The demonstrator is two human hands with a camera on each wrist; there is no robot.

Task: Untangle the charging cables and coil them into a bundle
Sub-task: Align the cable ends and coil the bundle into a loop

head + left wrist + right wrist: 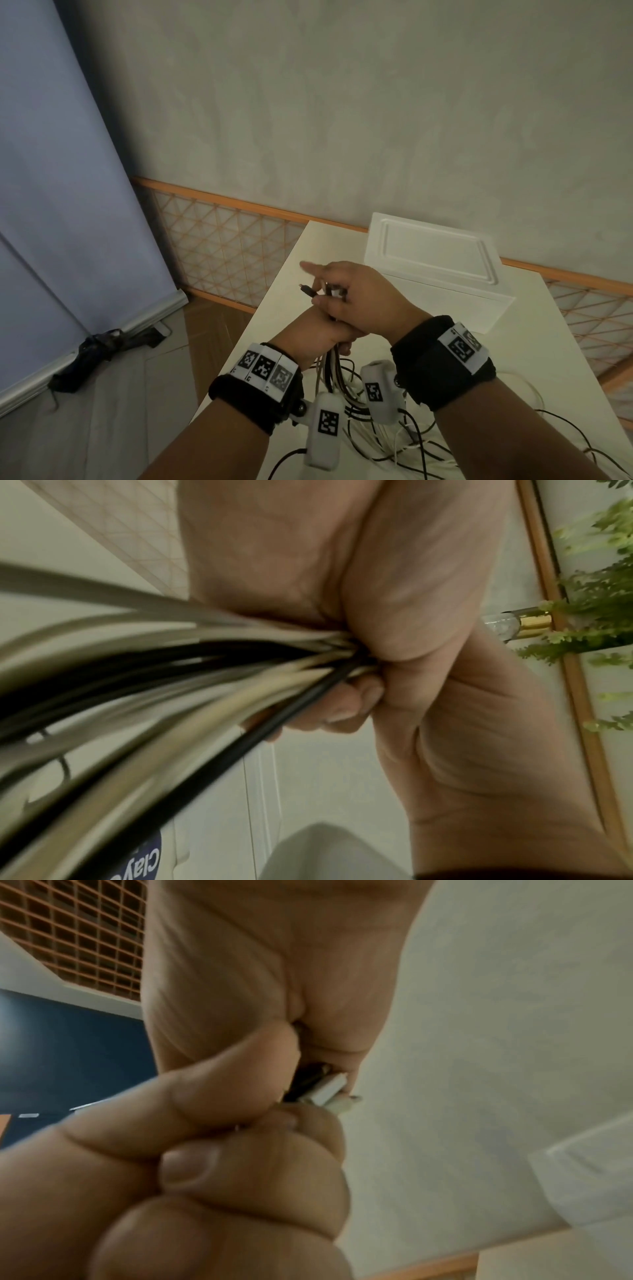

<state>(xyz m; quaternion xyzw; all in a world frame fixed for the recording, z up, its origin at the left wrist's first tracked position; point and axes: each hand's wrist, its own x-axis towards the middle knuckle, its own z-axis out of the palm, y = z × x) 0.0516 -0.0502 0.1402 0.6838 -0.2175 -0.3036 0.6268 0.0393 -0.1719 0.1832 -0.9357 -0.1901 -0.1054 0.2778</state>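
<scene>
Above the white table (513, 359), my left hand (318, 334) grips a bunch of black and white charging cables (330, 373) in its fist. The strands hang from the fist and spread loosely over the table (411, 442). The left wrist view shows the cables (171, 669) running into my curled left fingers (342, 704). My right hand (363, 294) lies over the top of the left fist, with thumb and fingers closed around the upper cable ends and the index finger pointing left. A dark plug (306, 290) sticks out to the left. White plug ends (327, 1089) show between my right palm and thumb.
A white box (435, 260) with a recessed lid stands at the back of the table. The table's left edge lies just under my hands. An orange-framed lattice fence (222, 253) runs behind, and a dark bundle (102, 353) lies on the floor by a blue blind.
</scene>
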